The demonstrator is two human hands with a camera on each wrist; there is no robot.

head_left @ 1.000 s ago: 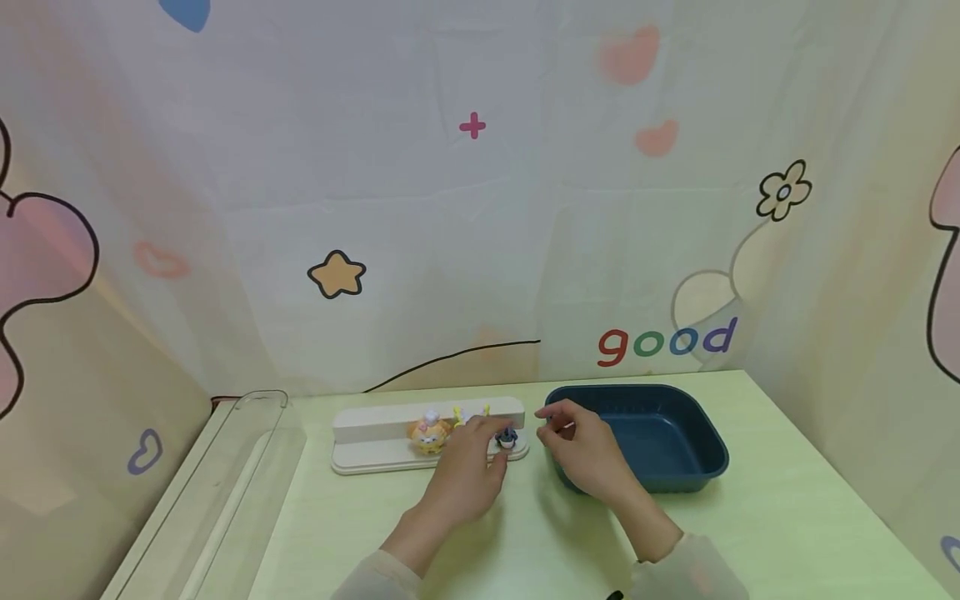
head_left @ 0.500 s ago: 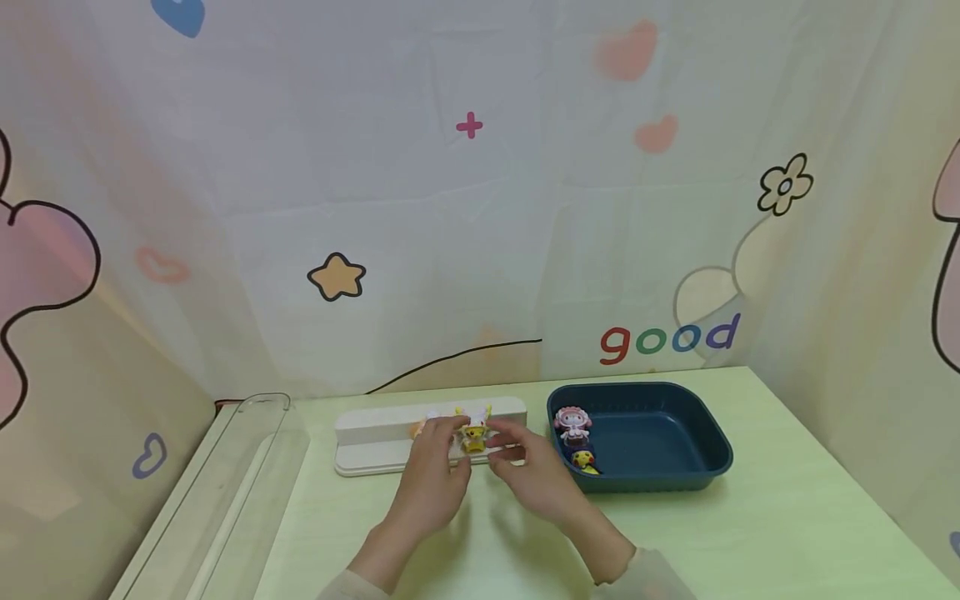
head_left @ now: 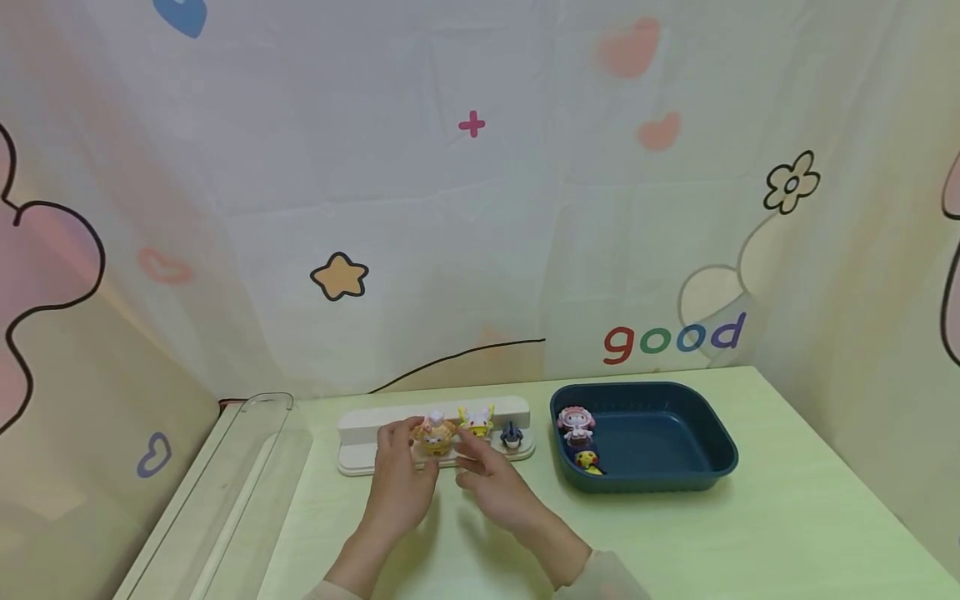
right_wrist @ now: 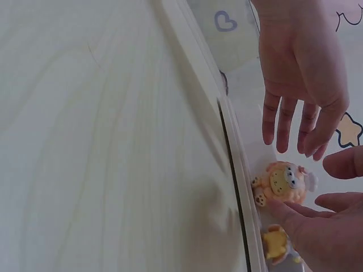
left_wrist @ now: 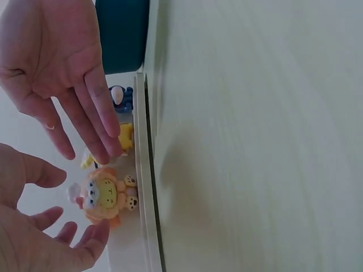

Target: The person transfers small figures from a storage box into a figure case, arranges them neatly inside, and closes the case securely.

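Note:
A small orange figurine with a yellow face and a white hat sits on a white display base. My left hand is at its left side, fingers loosely bent, thumb apart. On the other side my right hand has its fingers extended close to the figurine. Neither hand grips it; in the left wrist view it shows between both sets of fingers. Right of it on the base stand a yellow figurine with a white top, partly behind my right fingers, and a dark blue figurine.
A dark blue tray stands to the right, holding a pink-and-white figurine and a yellow figurine along its left wall. At the left lies a long clear plastic cover. A printed curtain hangs behind the table.
Both hands have moved left along the base, from near the dark blue figurine, past the yellow one, to the orange one. The figurines in the tray came into sight as my right hand left it.

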